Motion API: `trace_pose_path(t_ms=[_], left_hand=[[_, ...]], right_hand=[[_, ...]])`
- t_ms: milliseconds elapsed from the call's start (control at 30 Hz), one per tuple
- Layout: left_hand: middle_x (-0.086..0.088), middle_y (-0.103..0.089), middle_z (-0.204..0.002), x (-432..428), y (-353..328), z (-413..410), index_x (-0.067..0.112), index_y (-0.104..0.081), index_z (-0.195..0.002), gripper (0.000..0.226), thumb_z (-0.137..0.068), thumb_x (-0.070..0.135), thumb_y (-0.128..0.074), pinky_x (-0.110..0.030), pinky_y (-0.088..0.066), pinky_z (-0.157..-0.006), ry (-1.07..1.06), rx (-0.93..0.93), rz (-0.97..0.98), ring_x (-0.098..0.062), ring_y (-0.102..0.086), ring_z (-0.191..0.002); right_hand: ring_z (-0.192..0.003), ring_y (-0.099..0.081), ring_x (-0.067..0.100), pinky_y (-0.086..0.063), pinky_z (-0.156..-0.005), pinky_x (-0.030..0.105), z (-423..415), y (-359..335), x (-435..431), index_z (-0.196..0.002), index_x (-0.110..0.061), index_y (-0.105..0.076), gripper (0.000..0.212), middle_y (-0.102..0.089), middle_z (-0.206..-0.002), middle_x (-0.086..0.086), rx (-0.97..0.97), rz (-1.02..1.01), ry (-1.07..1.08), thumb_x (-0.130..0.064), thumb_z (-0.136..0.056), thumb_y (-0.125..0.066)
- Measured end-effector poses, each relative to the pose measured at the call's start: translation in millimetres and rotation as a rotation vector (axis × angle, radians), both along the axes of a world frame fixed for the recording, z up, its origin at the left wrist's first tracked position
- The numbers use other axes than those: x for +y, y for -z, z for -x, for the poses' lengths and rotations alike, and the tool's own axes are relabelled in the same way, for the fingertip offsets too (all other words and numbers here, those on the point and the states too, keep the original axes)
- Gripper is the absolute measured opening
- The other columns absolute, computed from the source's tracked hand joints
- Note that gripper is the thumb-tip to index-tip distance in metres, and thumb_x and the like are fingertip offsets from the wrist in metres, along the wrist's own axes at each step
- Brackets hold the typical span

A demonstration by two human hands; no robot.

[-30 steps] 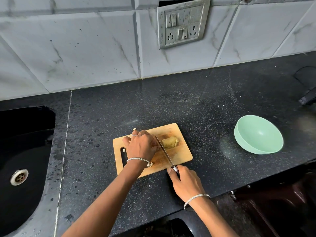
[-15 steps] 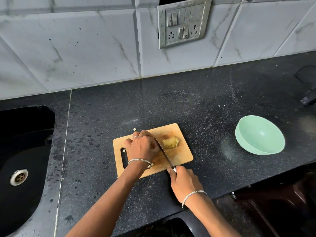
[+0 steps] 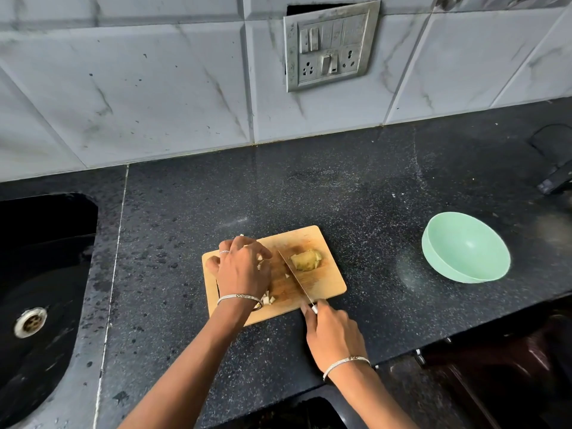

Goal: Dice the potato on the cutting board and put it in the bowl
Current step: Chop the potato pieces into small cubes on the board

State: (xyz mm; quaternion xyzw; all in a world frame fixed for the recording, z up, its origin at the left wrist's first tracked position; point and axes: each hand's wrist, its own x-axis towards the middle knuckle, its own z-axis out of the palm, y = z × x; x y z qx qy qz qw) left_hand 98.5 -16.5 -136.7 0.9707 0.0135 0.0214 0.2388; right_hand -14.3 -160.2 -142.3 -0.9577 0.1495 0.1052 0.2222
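My right hand (image 3: 334, 339) grips the knife (image 3: 294, 277). Cut bits (image 3: 267, 298) now show beside my left hand (image 3: 241, 270), which curls over them; I cannot tell if it holds any. The potato chunk (image 3: 306, 260) on the board (image 3: 328, 286), right of the knife, needs cutting. The bowl (image 3: 433, 258) is empty.

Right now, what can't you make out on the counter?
Head view throughout.
The left hand covers what lies under it on the board; only a few dice show at its edge.
The handle of the knife is hidden in the grip of the right hand.
The sink is cut off by the left edge.
A dark thing far right is cut off by the right edge, unidentifiable.
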Motion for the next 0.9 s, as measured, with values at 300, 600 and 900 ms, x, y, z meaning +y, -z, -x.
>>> trace_pose_path(t_ms=[300,600,900], left_hand=[[0.007,-0.06,-0.119,-11,-7,0,0.035,-0.067,-0.097,0.039,-0.075,0.005,-0.055,-0.038,-0.023,-0.084,-0.048,-0.008,0.053,-0.021,-0.043,-0.118],[0.018,-0.07,-0.095,-24,6,-3,0.04,-0.065,-0.1,0.02,-0.08,0.044,-0.067,-0.033,-0.021,-0.082,0.114,0.058,0.043,-0.015,-0.047,-0.113],[0.02,-0.069,-0.093,-25,14,-9,0.041,-0.066,-0.095,0.024,-0.074,0.052,-0.071,-0.034,-0.019,-0.081,0.188,0.018,0.037,-0.011,-0.047,-0.113]], right_hand=[[-0.097,-0.063,0.036,-0.041,-0.068,0.038,-4,-7,-5,-0.102,-0.023,-0.056,0.036,-0.066,-0.1,0.008,0.009,-0.1,0.025,-0.052,-0.099,-0.036],[-0.083,-0.059,0.035,-0.037,-0.064,0.037,-15,-3,-30,-0.074,-0.017,-0.049,0.042,-0.063,-0.077,0.004,0.023,-0.206,0.108,-0.053,-0.095,-0.044],[-0.078,-0.063,0.023,-0.05,-0.077,0.038,-15,1,-35,-0.077,-0.02,-0.063,0.042,-0.069,-0.08,-0.004,0.053,-0.363,0.136,-0.056,-0.092,-0.048]])
